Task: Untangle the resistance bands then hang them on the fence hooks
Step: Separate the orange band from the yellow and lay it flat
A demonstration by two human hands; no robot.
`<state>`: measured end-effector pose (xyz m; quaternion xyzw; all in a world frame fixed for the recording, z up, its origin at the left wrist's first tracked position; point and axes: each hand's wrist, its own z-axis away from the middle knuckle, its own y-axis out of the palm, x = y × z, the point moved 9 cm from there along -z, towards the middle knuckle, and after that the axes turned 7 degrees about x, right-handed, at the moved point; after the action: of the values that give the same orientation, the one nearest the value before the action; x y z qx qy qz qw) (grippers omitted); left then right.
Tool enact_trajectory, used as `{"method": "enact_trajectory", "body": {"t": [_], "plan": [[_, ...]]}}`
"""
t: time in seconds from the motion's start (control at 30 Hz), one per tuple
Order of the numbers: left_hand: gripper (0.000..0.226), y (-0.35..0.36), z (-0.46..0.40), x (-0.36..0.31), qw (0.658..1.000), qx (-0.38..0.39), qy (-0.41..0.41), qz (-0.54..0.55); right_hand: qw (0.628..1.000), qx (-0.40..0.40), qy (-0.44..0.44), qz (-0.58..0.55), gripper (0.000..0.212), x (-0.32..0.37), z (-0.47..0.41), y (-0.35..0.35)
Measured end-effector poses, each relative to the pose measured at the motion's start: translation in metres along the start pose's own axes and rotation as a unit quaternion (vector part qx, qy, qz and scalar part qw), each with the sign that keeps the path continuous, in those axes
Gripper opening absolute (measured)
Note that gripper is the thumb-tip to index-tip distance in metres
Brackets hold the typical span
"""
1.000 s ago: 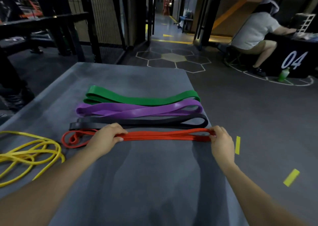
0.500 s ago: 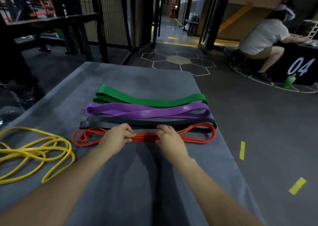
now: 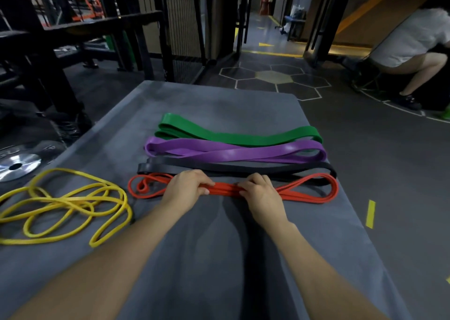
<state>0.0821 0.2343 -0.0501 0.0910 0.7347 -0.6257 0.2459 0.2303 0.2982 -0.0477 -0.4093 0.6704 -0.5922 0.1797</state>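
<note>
Gripping the red band [image 3: 304,193] mid-length, both hands [image 3: 187,188] [image 3: 260,193] curl fingers [image 3: 207,182].

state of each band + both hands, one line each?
red band: folded flat on the mat, gripped mid-length by both hands
black band: folded flat, untouched
purple band: folded flat, untouched
green band: folded flat, untouched
yellow band: loose tangle
left hand: grips red band
right hand: grips red band

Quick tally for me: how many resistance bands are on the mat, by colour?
Green band: 1
Purple band: 1
Black band: 1
Red band: 1, gripped by left hand and right hand
Yellow band: 1, loosely coiled
Total: 5
</note>
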Motion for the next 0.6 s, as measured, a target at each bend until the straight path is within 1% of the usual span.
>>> {"method": "enact_trajectory", "body": {"t": [0.1, 0.17, 0.2, 0.3, 0.4, 0.5, 0.6], "plan": [[0.032, -0.002, 0.003, -0.005, 0.999, -0.003, -0.001, -0.041, 1.000, 0.019, 0.011, -0.010, 0.025, -0.001, -0.001, 0.000], [0.036, 0.001, 0.005, -0.008, 0.998, 0.002, 0.014, -0.054, 1.000, -0.003, 0.009, -0.010, 0.021, 0.001, 0.000, -0.003], [0.037, 0.004, 0.006, -0.008, 0.998, 0.006, 0.023, -0.054, 1.000, -0.014, 0.008, -0.011, 0.019, 0.000, 0.001, -0.003], [0.035, 0.008, 0.008, -0.006, 0.998, 0.001, 0.043, -0.044, 1.000, 0.001, 0.024, -0.010, 0.018, -0.003, 0.002, -0.001], [0.033, 0.010, 0.009, -0.007, 0.997, -0.009, 0.053, -0.052, 1.000, 0.012, 0.017, 0.020, 0.019, 0.001, 0.003, 0.000], [0.032, 0.010, 0.008, -0.009, 0.997, 0.002, 0.055, -0.058, 0.999, 0.036, -0.005, 0.033, 0.016, 0.008, 0.005, 0.003], [0.031, 0.010, 0.007, -0.007, 0.997, 0.009, 0.051, -0.053, 0.998, 0.033, 0.014, 0.056, 0.019, 0.006, 0.003, 0.001]]}}
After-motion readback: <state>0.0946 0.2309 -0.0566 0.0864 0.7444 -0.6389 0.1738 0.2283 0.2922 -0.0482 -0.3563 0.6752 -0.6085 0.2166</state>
